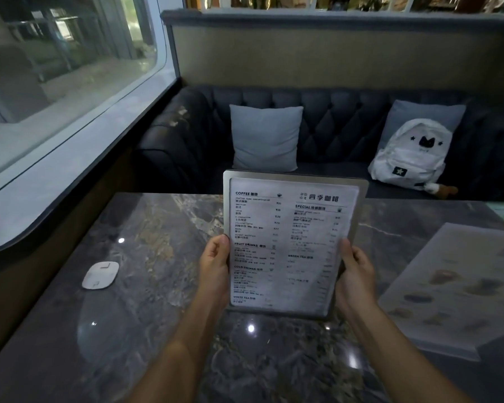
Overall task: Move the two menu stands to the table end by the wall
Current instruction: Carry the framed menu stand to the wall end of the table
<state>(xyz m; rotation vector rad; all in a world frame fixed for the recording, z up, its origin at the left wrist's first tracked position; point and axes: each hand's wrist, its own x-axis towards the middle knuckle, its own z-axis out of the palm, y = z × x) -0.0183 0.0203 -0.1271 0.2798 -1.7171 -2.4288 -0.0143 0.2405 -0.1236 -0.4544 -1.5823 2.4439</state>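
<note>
Head view, forward and down, close over table

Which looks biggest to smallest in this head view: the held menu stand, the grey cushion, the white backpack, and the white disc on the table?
1. Held menu stand, though nearness to the camera inflates it.
2. Grey cushion and white backpack: too alike to rank.
3. White disc.

Left hand, right hand clasp coffee menu stand above marble table.
</note>
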